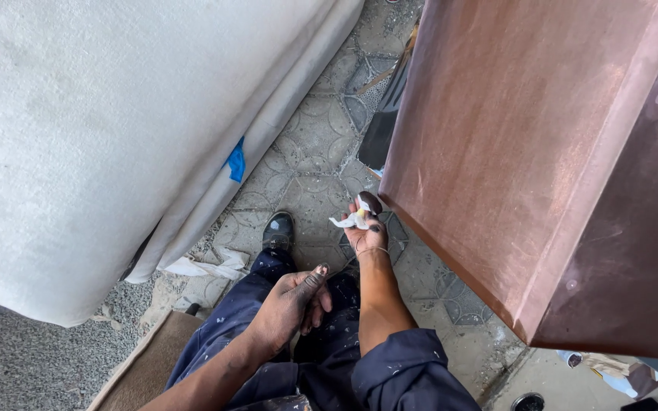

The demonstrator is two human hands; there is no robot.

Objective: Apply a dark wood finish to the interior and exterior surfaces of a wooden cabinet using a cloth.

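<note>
Looking straight down here, and the right hand point(365, 221) is out in front, fingers curled in and pinching a small crumpled white rag point(350, 220), stained dark at the fingertips. That rag sits just beside the lower edge of a big reddish-brown panel point(512, 152), close to it, though whether it touches the wood I cannot tell. A thin bracelet point(373, 250) circles the wrist. The left hand point(292, 301) is lower, resting on the knee of paint-flecked navy work trousers point(245, 312), fingers loosely spread and bent, gripping nothing, the skin smeared with dark stain. Beyond the knee, a black shoe point(278, 230) stands on grey patterned paving point(314, 144). To the left, a large white padded piece point(116, 129) leans across the view, a scrap of blue tape point(237, 161) stuck to its edge. A torn bit of white paper point(207, 266) lies on the ground under it, and a tan mat point(150, 361) shows at the bottom left.
</note>
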